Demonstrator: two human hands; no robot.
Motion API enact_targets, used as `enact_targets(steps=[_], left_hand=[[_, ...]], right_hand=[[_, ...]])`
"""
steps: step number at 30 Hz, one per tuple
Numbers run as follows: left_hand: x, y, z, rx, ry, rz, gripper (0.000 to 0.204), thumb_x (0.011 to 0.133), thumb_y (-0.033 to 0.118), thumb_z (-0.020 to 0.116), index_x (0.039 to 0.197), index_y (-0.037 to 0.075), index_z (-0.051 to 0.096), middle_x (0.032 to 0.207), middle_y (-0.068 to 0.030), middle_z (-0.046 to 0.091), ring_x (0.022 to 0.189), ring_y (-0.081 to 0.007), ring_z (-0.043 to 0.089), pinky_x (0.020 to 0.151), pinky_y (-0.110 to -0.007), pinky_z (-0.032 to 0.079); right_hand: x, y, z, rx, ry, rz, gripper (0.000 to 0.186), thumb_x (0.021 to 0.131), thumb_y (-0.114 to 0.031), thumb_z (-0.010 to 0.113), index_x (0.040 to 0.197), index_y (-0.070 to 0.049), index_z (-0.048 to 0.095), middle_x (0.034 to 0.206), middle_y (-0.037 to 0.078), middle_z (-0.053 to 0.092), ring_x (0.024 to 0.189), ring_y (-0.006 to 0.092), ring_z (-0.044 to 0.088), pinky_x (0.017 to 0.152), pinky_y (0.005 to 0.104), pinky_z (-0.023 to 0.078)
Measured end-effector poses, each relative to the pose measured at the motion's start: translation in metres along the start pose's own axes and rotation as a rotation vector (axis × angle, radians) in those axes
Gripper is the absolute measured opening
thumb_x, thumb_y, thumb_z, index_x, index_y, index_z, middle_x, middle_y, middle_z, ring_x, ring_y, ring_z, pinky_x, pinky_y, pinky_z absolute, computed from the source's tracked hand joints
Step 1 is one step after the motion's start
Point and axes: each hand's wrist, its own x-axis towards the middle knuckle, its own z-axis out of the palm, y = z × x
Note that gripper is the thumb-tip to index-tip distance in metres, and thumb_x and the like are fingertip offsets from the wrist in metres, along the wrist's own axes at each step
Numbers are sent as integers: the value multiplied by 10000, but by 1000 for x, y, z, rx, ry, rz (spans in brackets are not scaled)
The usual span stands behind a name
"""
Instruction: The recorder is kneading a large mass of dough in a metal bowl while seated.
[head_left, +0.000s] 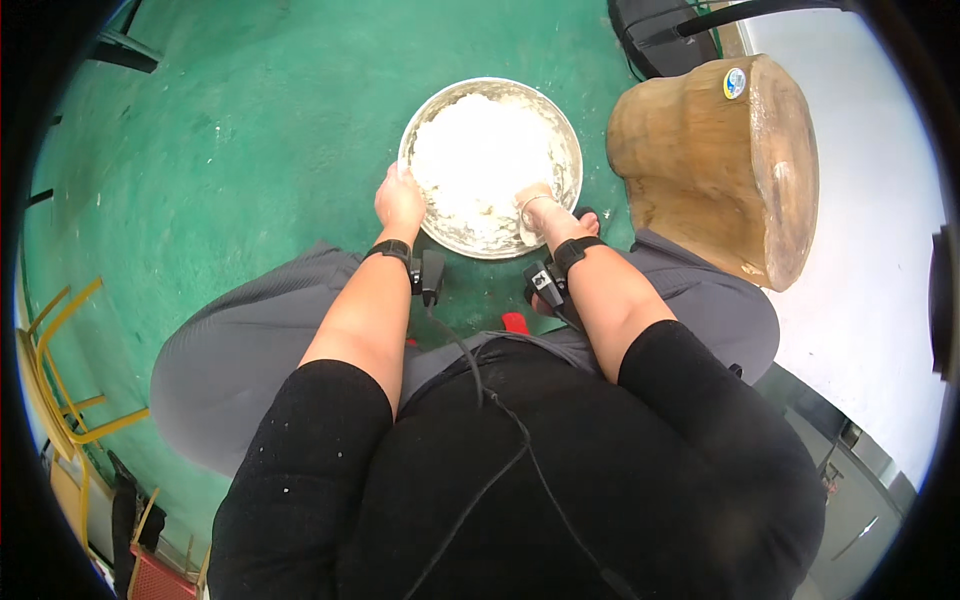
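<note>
We see a wide, round, silvery metal bowl (571,150) on the smooth green floor (280,150), left of a brown wooden stump (690,150) at the floor's right edge. Our left hand (401,203) holds the bowl's left rim. Our right hand (537,203) dips into a powdery white mass (485,145) inside the near-right rim; glare hides its fingers, so we cannot tell their grip.

Holds the left hand (401,203) against the left side of a metal bowl (477,243) and the right hand (536,197) in the white mass (483,150) inside. Wears a black top (610,470), grey trousers (250,345) and black wrist straps (572,254), over a green floor (290,120), beside a wooden stump (690,135).
</note>
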Motion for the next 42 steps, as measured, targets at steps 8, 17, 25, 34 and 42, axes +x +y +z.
enact_targets(steps=[8, 17, 25, 34, 42], left_hand=[[-20, -2, 8, -72, -70, -117, 285, 847, 205, 356, 970, 11, 525, 881, -211, 583, 855, -374, 540, 746, -439, 416], [-32, 27, 9, -164, -31, -157, 286, 848, 181, 331, 981, 1, 509, 923, -226, 559, 863, -386, 520, 755, -443, 398], [-35, 28, 11, -50, -35, -272, 317, 852, 182, 335, 1079, -11, 444, 927, -236, 555, 871, -400, 510, 760, -445, 387], [-34, 24, 8, -134, -40, -228, 348, 865, 213, 345, 1095, -39, 416, 946, -257, 544, 891, -408, 502, 769, -444, 383], [-19, 19, 12, -2, -218, -69, 298, 869, 218, 340, 1114, 97, 460, 1082, -197, 487, 960, -347, 502, 805, -429, 407]], right_hand=[[-8, -8, -18, 352, 451, -34, 315, 778, -214, 478, 1040, -55, 549, 1021, 130, 567, 918, 238, 544, 814, 315, 414], [24, -40, 2, 349, 560, -107, 209, 726, -150, 535, 900, -62, 608, 901, 151, 605, 831, 285, 584, 743, 350, 463], [33, -55, -19, 201, 24, -39, 180, 716, -149, 539, 860, -76, 619, 886, 130, 612, 857, 259, 589, 698, 364, 480], [55, -64, -26, 168, 94, -8, 206, 741, -174, 499, 878, -100, 633, 921, 128, 612, 859, 263, 590, 745, 369, 455], [47, -14, 0, 102, 163, -219, 235, 707, -156, 540, 921, -89, 611, 951, 135, 601, 874, 275, 575, 749, 349, 451]])
